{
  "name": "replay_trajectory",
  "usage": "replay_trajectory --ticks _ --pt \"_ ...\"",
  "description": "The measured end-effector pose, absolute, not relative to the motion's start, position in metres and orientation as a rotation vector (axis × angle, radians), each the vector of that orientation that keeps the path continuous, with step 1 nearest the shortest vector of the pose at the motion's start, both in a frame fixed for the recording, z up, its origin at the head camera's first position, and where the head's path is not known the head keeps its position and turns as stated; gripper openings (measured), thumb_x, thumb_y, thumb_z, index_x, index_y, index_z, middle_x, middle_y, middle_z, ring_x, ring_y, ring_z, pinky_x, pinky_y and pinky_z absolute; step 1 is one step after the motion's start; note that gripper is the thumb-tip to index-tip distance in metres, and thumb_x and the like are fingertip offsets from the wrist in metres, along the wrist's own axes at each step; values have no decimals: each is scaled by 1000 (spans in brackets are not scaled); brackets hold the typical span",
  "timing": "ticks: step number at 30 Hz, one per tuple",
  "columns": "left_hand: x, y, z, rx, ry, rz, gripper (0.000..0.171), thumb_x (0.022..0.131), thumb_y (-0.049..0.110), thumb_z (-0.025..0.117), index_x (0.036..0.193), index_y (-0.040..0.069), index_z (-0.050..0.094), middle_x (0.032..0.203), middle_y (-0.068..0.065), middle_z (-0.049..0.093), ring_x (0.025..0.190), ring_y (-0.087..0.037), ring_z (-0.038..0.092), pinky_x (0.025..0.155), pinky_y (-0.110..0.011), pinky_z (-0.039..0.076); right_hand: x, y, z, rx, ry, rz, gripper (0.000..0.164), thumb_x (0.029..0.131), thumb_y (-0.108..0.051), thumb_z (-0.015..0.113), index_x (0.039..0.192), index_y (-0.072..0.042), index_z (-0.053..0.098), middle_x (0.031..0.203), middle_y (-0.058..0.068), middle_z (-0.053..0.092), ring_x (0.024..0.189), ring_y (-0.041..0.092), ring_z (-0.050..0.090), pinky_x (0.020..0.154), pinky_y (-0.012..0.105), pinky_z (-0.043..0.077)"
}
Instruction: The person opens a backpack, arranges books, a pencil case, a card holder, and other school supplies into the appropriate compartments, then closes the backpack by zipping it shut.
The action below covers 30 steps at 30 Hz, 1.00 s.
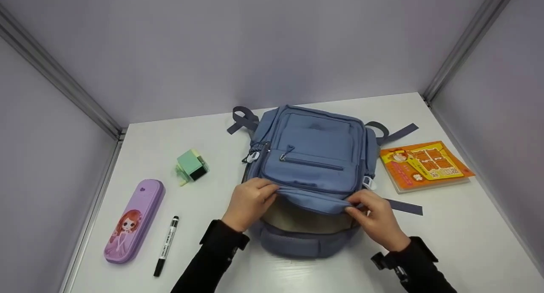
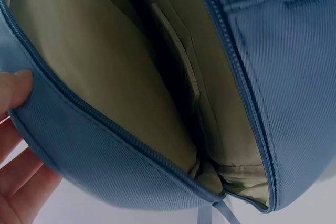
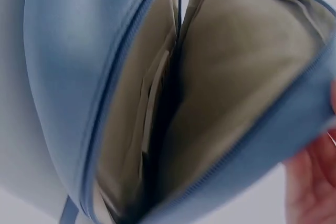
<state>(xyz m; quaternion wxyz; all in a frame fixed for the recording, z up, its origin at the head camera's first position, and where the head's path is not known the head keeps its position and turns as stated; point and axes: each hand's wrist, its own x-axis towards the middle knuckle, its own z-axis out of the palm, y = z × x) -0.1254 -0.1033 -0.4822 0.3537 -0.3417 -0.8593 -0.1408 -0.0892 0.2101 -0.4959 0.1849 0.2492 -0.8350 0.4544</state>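
A blue backpack (image 1: 314, 135) lies on the white table with its main zipper undone and its mouth toward the person. My left hand (image 1: 253, 201) pinches the left part of the upper flap's edge. At the right part of that edge, my right hand (image 1: 376, 216) pinches the fabric between thumb and fingers. Both hold the flap up, so the beige lining (image 2: 94, 72) shows in the left wrist view. Inside, a thin flat item (image 3: 152, 108) stands against the lining in the right wrist view; its kind cannot be made out.
Left of the backpack lie a purple pencil case (image 1: 134, 223) with a cartoon girl, a black-and-white marker (image 1: 166, 246) and a small green block-like object (image 1: 191, 165). An orange book (image 1: 425, 166) lies to the right. Grey panels (image 1: 272, 46) enclose the table's back and sides.
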Motion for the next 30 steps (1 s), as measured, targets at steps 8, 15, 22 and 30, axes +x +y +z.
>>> replay_trajectory --ticks 8,15,22,30 --pt "-120 -103 -489 -834 -2217 -384 20 68 9 87 84 13 77 80 4 73 73 -13 69 68 -23 56 -116 256 -488 496 -2858 1292 16 96 -12 64 107 -3 69 103 12 69 91 -1 59 77 21 54" --pt "-121 -99 -491 -818 -2219 -405 18 69 9 86 83 13 77 79 3 73 72 -14 69 67 -24 57 -163 322 -525 -16 -3051 1030 54 102 -23 51 146 5 39 146 40 37 135 56 36 110 68 31" --pt "-121 -98 -493 -803 -2230 -408 18 67 8 87 82 12 77 78 2 72 71 -13 69 66 -23 56 -172 357 -551 -246 -3332 755 69 103 -35 43 154 4 18 152 44 15 137 65 21 110 73 26" --pt "-120 -99 -495 -787 -2230 -396 19 67 8 87 83 13 76 79 3 72 72 -13 69 66 -24 56 -164 367 -556 -432 -3195 748 57 103 -35 45 141 8 45 140 41 38 126 60 37 102 68 37"
